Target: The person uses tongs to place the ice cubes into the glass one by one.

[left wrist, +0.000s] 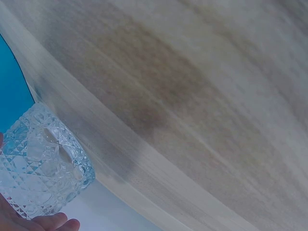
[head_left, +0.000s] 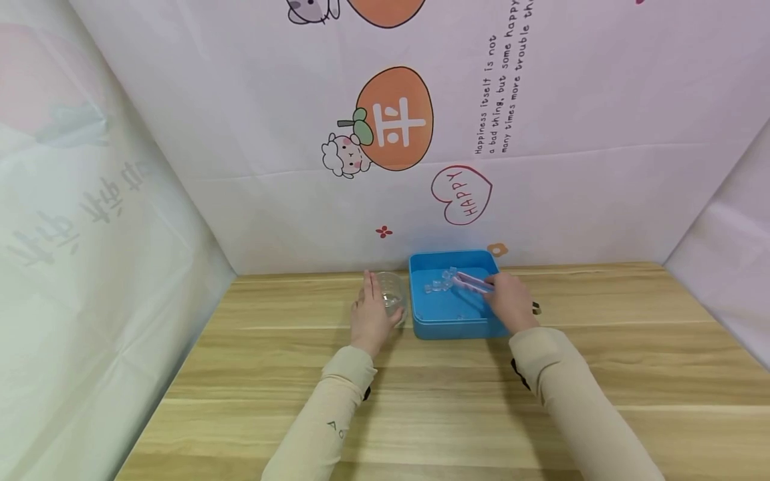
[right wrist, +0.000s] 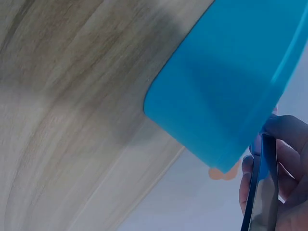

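My left hand [head_left: 369, 321] grips a clear glass [head_left: 392, 286] standing on the wooden table, thumb on one side and fingers on the other. A cut diamond pattern covers this glass [left wrist: 45, 163] in the left wrist view. In my right hand [head_left: 511, 304] is a pair of tongs [head_left: 472, 282], reaching over a blue box [head_left: 460, 330]. Its tips meet a small group of clear cubes [head_left: 438, 286] on the box floor. The right wrist view shows the shiny metal arms of the tongs [right wrist: 262, 197] between thumb and fingers; their tips are hidden there by the box wall.
The box's raised walls stand just right of the glass. Behind both, a white printed cloth [head_left: 289, 220] rises at the table's back edge, with more cloth at the left and right sides. The wooden table [head_left: 433, 414] extends toward me and to both sides.
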{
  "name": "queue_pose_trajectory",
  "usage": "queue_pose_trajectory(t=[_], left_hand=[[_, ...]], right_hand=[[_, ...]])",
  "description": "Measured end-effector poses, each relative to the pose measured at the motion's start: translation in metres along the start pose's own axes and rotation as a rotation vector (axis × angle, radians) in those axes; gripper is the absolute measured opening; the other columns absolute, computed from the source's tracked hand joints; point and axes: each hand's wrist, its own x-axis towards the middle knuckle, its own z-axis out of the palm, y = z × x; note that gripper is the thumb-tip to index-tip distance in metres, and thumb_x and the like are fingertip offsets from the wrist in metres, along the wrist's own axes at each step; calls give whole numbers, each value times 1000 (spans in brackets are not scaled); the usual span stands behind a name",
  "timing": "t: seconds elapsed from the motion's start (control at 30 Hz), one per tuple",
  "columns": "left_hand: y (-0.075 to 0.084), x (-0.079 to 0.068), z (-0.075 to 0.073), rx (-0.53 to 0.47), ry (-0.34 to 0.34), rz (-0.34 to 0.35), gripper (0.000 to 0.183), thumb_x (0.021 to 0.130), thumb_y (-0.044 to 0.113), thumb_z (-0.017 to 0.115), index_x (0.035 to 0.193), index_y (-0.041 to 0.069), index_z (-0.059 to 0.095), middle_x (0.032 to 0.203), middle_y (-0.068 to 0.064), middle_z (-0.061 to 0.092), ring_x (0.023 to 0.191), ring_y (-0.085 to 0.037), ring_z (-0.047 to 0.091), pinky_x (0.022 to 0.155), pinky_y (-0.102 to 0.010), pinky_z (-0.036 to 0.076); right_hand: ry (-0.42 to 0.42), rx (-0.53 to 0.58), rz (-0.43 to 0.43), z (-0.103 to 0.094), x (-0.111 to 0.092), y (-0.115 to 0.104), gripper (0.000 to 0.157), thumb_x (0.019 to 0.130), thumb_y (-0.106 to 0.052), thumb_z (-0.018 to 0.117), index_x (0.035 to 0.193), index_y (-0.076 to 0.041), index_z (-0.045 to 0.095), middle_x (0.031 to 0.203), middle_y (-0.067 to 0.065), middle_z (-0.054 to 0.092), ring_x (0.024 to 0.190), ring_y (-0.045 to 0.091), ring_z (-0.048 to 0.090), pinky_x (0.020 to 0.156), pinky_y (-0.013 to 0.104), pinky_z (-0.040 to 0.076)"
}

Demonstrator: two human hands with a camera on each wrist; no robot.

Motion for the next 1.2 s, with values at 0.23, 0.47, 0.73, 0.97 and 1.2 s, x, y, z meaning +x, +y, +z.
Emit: queue_pose_trajectory(t=[0.23, 0.47, 0.73, 0.97, 1.2], left_hand=[[0, 1, 1, 4, -3, -1, 93, 88, 47, 63, 152, 1, 14, 161, -14, 14, 138, -30, 40, 107, -46, 42], [1, 1, 1, 38, 6, 14, 93, 88, 48, 63, 152, 0, 15, 161, -15, 16, 137, -29, 42, 104, -45, 44], [0, 0, 1, -1, -1, -1, 93, 88, 46, 64, 152, 1, 15, 161, -14, 14, 138, -31, 40, 107, -47, 42], [0, 1, 2, 23, 0, 3, 94, 88, 48, 63, 152, 0, 14, 161, -14, 14, 138, -30, 40, 105, -45, 43], [-1, 1, 4, 0, -8, -8, 94, 88, 48, 62, 153, 1, 12, 161, -14, 13, 140, -30, 38, 107, -46, 41]], right_hand=[[36, 38, -13, -6, 2, -1, 33, 90, -9, 64, 118, 7, 64, 115, 29, 65, 92, 38, 63, 79, 48, 54], [87, 4, -96, -17, -1, -19, 33, 88, -13, 67, 117, 4, 66, 110, 25, 68, 90, 36, 67, 73, 44, 56], [60, 46, -183, -21, -11, -51, 33, 87, -13, 68, 117, 0, 67, 114, 23, 67, 96, 35, 67, 75, 43, 57], [22, 70, -269, -17, -14, -70, 32, 86, -14, 70, 117, -2, 68, 113, 18, 68, 92, 30, 67, 72, 39, 56], [-1, 62, -332, -12, -19, -80, 29, 84, -12, 71, 112, -3, 70, 106, 15, 70, 89, 28, 67, 74, 39, 57]])
